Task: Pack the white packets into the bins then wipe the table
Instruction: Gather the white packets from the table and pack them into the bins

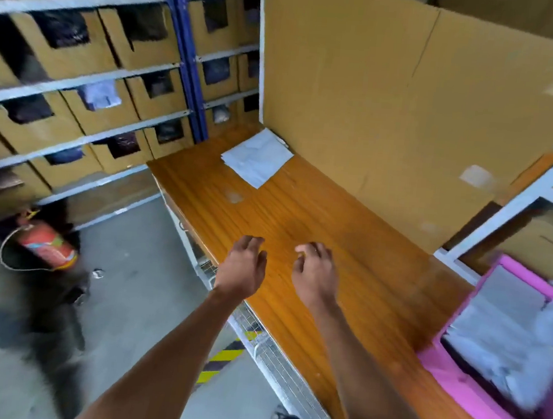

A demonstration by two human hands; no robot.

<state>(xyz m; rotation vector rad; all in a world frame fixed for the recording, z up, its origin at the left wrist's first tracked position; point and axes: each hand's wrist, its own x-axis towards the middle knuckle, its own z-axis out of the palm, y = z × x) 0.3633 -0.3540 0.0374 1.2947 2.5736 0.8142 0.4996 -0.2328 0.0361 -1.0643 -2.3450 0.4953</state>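
We have a single wide-angle view from a head-worn camera, looking forward and steeply down along a long orange-brown wooden table (348, 248). Our left hand (242, 266) and right hand (313, 275) sit near, mid-frame. Beyond our fingertips lies a stack of white paper packets (257, 156); right of them, a pink fabric bin (454, 365). Frame edges blur.
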